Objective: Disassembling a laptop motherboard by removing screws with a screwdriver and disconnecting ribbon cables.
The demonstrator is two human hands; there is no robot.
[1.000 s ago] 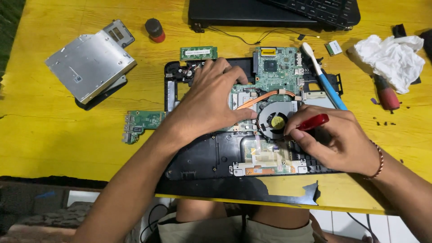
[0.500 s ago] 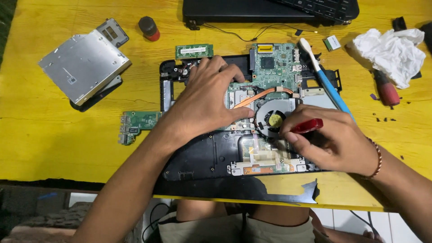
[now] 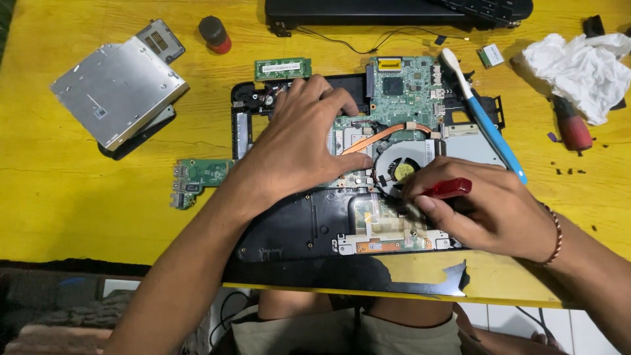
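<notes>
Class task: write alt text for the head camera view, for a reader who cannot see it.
A person's left hand presses on an opened laptop base on a yellow table, while the right hand holds a red-handled screwdriver beside the cooling fan.

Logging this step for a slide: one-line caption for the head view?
Left hand braces the opened laptop base while right hand works a red-handled screwdriver beside the fan.

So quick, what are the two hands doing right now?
Left hand: open, pressed flat on the opened laptop base, holding nothing.
Right hand: closed around a red-handled screwdriver, tip down by the fan.
</notes>
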